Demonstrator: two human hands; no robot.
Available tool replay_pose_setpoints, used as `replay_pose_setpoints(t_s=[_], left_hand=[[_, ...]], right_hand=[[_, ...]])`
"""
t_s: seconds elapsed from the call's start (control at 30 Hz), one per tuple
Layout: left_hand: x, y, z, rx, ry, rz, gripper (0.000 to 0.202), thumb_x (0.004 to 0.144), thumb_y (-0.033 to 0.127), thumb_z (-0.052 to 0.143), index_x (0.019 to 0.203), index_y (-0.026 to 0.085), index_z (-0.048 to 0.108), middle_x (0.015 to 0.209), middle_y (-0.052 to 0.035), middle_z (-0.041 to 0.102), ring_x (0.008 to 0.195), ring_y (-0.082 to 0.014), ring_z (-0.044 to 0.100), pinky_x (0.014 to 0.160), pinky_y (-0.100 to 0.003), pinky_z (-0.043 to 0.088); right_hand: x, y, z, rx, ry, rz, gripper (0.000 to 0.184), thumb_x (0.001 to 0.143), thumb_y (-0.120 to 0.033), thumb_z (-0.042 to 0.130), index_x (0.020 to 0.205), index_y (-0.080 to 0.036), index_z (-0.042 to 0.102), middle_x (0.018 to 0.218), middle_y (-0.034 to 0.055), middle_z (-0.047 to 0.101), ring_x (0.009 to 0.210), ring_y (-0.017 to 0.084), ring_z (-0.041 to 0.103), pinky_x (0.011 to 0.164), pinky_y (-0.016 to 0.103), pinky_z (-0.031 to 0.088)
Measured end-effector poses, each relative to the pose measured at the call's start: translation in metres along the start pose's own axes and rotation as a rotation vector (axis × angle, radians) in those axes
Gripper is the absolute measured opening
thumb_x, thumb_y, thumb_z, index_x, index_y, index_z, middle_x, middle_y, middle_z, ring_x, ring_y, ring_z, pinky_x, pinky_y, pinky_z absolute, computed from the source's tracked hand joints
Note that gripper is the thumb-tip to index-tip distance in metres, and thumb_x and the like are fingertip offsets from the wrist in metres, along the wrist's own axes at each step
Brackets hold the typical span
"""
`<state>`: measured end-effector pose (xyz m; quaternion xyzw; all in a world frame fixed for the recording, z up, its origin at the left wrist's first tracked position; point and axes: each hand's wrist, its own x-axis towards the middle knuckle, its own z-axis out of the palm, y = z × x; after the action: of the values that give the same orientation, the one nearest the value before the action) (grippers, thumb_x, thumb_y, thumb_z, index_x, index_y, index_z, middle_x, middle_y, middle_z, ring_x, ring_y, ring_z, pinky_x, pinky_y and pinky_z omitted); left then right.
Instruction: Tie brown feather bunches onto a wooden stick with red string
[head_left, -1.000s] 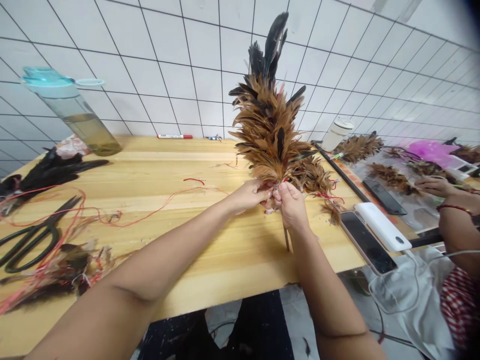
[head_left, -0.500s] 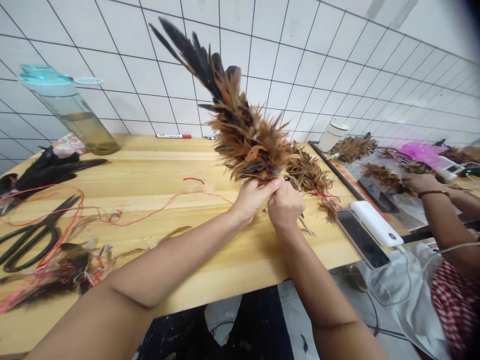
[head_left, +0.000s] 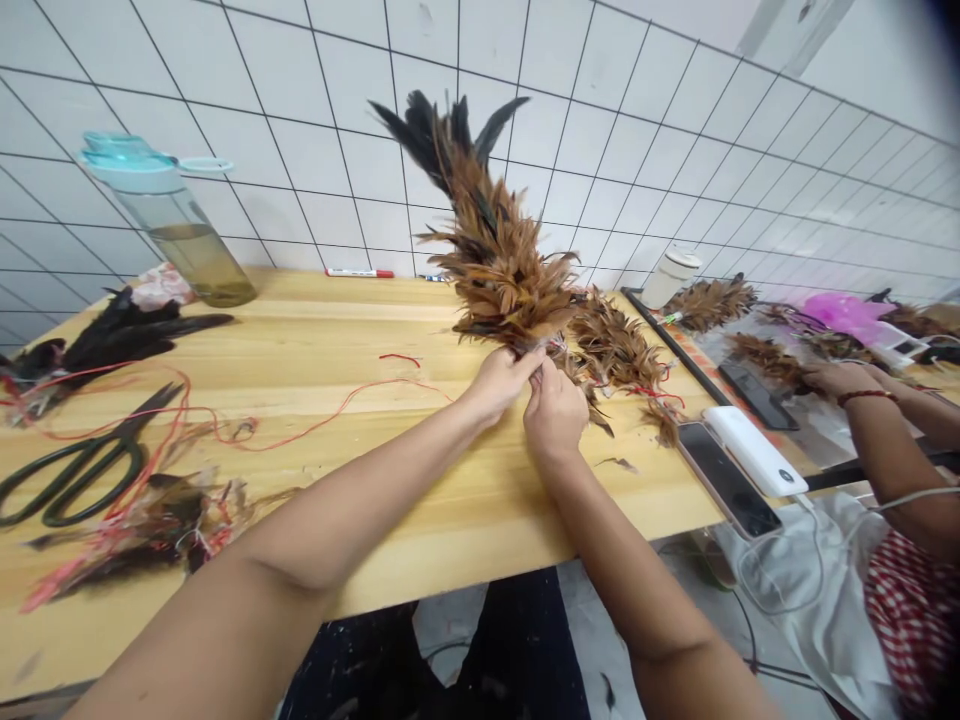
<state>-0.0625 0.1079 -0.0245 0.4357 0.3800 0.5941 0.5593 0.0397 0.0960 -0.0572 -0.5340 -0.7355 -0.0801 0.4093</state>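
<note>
At the far left, a clear water bottle (head_left: 180,235) with a teal lid stands on the wooden counter (head_left: 337,340), just beside a heap of loose black feathers (head_left: 127,335). Nearer lie black-handled scissors (head_left: 82,470) and a tangle of feather scraps (head_left: 150,525) snarled with red thread. A length of red thread (head_left: 337,405) runs across the counter toward the middle.

There, the left hand (head_left: 502,385) is clenched around the gathered base of the feather bundle (head_left: 502,270), and the right hand (head_left: 553,410) pinches the same base from just beside it, the 2 hands touching. The bundle is held just above the counter, leaning to the left. Much of it is already built up: dense ginger-brown tiers rise to black tips, and a shorter brown tier spreads to the right of the base. Red thread shows at the base, but the hands hide the binding, so I cannot tell whether it is finished. The black feathers and scraps at the left lie unattached.

To the right, a phone (head_left: 724,480) lies beside a white power bank (head_left: 742,450). Beyond them, a co-worker's hands (head_left: 832,378) work near smaller brown feather bundles (head_left: 709,303).
</note>
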Motion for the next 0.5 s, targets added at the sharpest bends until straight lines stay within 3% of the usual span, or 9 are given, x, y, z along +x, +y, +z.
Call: replay_pose_setpoints(t_s=[0.1, 0.27, 0.37, 0.5], left_hand=[[0.009, 0.002, -0.012, -0.01, -0.071, 0.08, 0.037, 0.067, 0.047, 0.074, 0.073, 0.012, 0.062, 0.059, 0.0013, 0.057, 0.06, -0.0087, 0.051, 0.059, -0.02, 0.04], [0.017, -0.006, -0.019, -0.01, -0.035, 0.058, 0.037, 0.068, 0.046, 0.072, 0.071, 0.013, 0.057, 0.059, 0.0026, 0.052, 0.053, -0.0066, 0.046, 0.053, -0.019, 0.038], [0.015, -0.008, -0.017, -0.012, -0.043, 0.055, 0.039, 0.069, 0.048, 0.071, 0.069, 0.013, 0.054, 0.058, 0.0034, 0.05, 0.054, -0.0065, 0.046, 0.053, -0.019, 0.038], [0.007, -0.005, -0.01, 0.034, -0.046, 0.1, 0.036, 0.072, 0.047, 0.068, 0.069, 0.013, 0.053, 0.059, 0.0035, 0.05, 0.054, -0.0065, 0.045, 0.052, -0.019, 0.035]], right_hand=[[0.006, 0.004, -0.007, 0.33, -0.157, 0.115, 0.038, 0.089, -0.039, 0.046, 0.109, -0.014, 0.066, 0.085, 0.0099, 0.063, 0.079, 0.021, 0.055, 0.073, 0.033, 0.042], [0.015, 0.009, -0.014, 0.947, -0.503, 0.447, 0.045, 0.079, -0.061, 0.052, 0.079, -0.017, 0.064, 0.071, 0.0025, 0.06, 0.061, 0.013, 0.051, 0.056, 0.026, 0.041], [0.016, 0.009, -0.014, 1.112, -0.538, 0.527, 0.044, 0.072, -0.062, 0.061, 0.074, -0.018, 0.059, 0.064, -0.0007, 0.057, 0.053, 0.009, 0.046, 0.049, 0.023, 0.037], [0.018, 0.012, -0.017, 1.164, -0.535, 0.585, 0.045, 0.066, -0.06, 0.068, 0.079, -0.018, 0.06, 0.065, -0.0024, 0.056, 0.051, 0.008, 0.044, 0.043, 0.02, 0.033]])
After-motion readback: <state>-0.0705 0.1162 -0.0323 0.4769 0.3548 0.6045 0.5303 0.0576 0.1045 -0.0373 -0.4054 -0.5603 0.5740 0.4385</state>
